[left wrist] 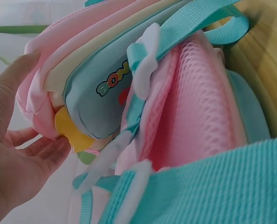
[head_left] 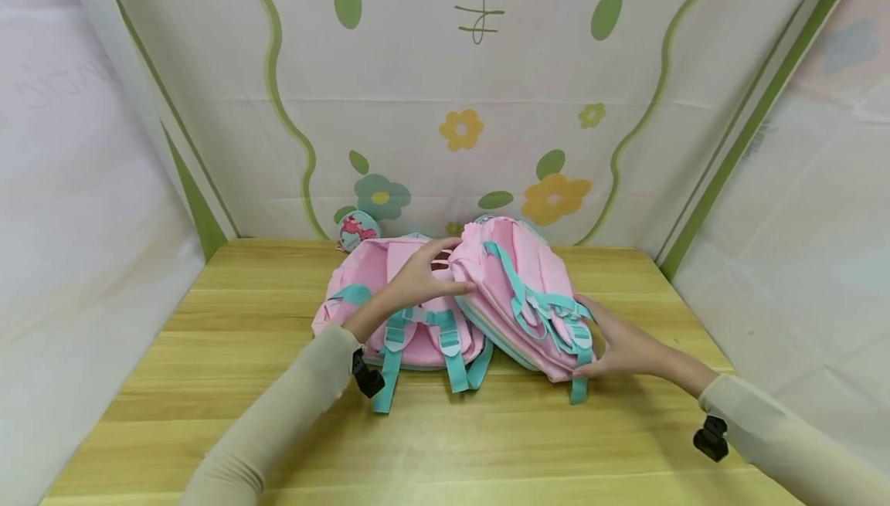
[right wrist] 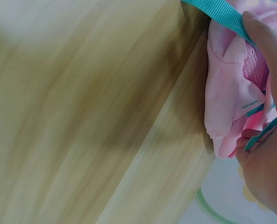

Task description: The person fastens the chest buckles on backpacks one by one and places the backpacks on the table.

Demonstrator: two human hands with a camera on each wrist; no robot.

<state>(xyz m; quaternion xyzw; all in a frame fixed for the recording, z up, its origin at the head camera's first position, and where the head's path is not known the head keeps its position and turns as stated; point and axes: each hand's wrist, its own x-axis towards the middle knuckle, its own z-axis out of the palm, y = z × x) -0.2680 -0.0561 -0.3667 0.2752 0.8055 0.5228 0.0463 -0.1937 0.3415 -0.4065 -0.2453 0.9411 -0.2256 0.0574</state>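
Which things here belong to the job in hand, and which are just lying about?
In the job:
tilted pink backpack, held between left hand and right hand

Apparently just about:
other pink backpack, beside it, not clearly held
round blue piece behind that; can't tell if it's attached
wooden table
flowered backdrop

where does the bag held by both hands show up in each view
Head: the bag is just right of centre.
Left wrist: the bag is at upper left, blue front showing.
Right wrist: the bag is at upper right, cut off by the edge.
Shared landmark: the table.
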